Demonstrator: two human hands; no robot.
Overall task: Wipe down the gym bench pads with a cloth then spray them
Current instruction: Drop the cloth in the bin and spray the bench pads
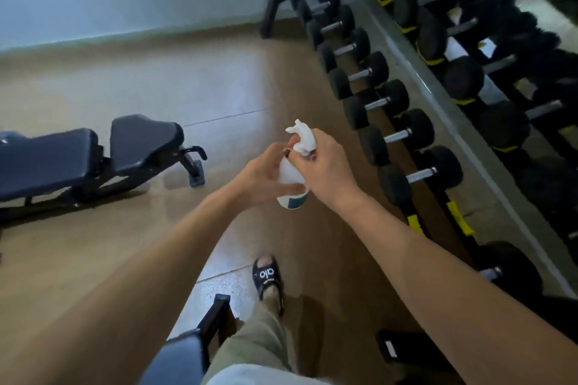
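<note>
Two-hand hold | spray bottle (292,176) between left hand (266,175), right hand (325,166) | nozzle seemingly leftward

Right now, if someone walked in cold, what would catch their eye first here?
Probably the white spray bottle in mid-frame, held by both hands: the left hand around its body, the right hand at the trigger head. Next, the long rack of black dumbbells running along the right side. Then the dark padded bench standing on the floor at left.

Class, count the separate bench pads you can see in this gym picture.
3: a long back pad at left, a seat pad beside it, another pad at the bottom edge. More may lie outside the frame.
</note>
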